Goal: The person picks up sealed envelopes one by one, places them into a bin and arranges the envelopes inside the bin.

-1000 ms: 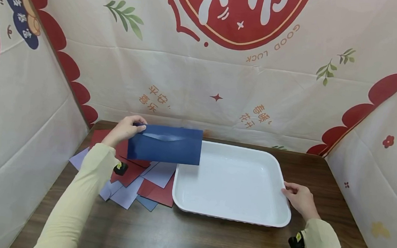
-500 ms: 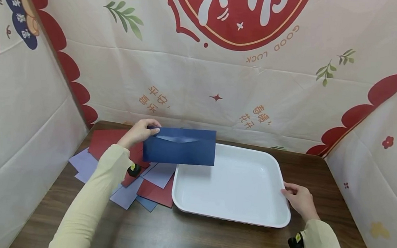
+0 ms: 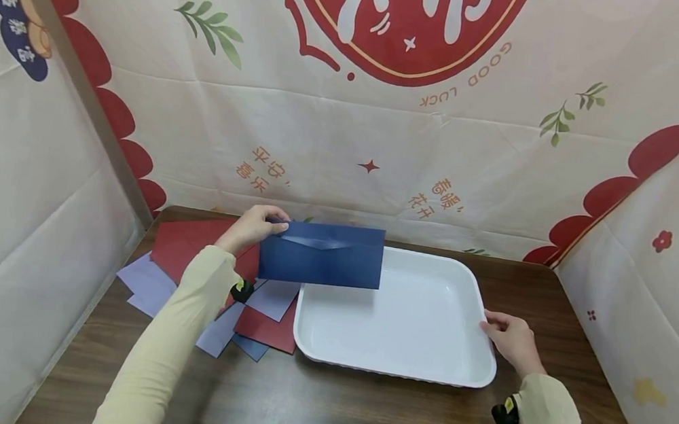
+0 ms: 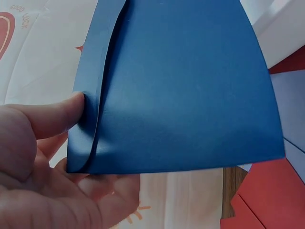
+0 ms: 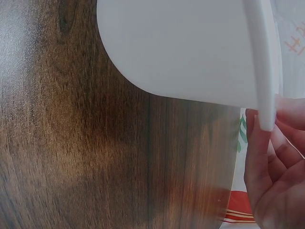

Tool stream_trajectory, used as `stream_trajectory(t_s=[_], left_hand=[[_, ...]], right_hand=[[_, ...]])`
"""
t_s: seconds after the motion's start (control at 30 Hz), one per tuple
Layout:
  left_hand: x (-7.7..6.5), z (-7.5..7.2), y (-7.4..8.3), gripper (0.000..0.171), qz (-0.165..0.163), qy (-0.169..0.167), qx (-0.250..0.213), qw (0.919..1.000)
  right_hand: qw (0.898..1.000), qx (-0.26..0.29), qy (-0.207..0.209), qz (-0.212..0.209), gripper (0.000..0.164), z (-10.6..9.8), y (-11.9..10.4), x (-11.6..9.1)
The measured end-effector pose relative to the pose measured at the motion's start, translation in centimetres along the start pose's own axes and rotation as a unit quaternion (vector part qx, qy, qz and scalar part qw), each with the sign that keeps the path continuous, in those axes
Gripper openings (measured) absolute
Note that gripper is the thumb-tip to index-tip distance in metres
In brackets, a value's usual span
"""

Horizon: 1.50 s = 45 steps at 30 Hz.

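A dark blue envelope (image 3: 322, 261) hangs upright over the left part of a white tray (image 3: 413, 342), its flap side toward me. My left hand (image 3: 254, 228) pinches its upper left corner; in the left wrist view the thumb presses the flap of the blue envelope (image 4: 190, 95) while the other fingers lie behind it. At the tray's right side, my right hand (image 3: 511, 338) grips the rim. The right wrist view shows thumb and fingers on either side of the tray's rim (image 5: 262, 62).
Left of the tray lies a loose pile of red envelopes (image 3: 186, 241), lavender envelopes (image 3: 148, 282) and a blue one (image 3: 250, 347), partly under the left arm. Printed cloth walls (image 3: 346, 144) enclose the back and sides of the wooden table (image 3: 320, 415).
My left hand has carried the blue envelope rightward, from over the pile to further over the tray. The right hand has stayed on the tray's rim.
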<state>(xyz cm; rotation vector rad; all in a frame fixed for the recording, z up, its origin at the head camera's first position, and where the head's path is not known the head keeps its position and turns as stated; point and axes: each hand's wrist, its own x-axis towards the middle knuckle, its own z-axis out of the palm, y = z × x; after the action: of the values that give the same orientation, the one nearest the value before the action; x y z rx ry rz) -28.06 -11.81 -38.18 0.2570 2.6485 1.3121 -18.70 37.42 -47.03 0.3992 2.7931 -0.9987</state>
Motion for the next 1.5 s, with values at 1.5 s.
stream_trajectory(t_s=[1.5], left_hand=[[3.5,7.3,2.3,0.019,-0.041,-0.119,-0.088,0.9882]], right_hand=[[1.000,0.006,0.010,-0.017,0.047,0.2,0.2,0.0]])
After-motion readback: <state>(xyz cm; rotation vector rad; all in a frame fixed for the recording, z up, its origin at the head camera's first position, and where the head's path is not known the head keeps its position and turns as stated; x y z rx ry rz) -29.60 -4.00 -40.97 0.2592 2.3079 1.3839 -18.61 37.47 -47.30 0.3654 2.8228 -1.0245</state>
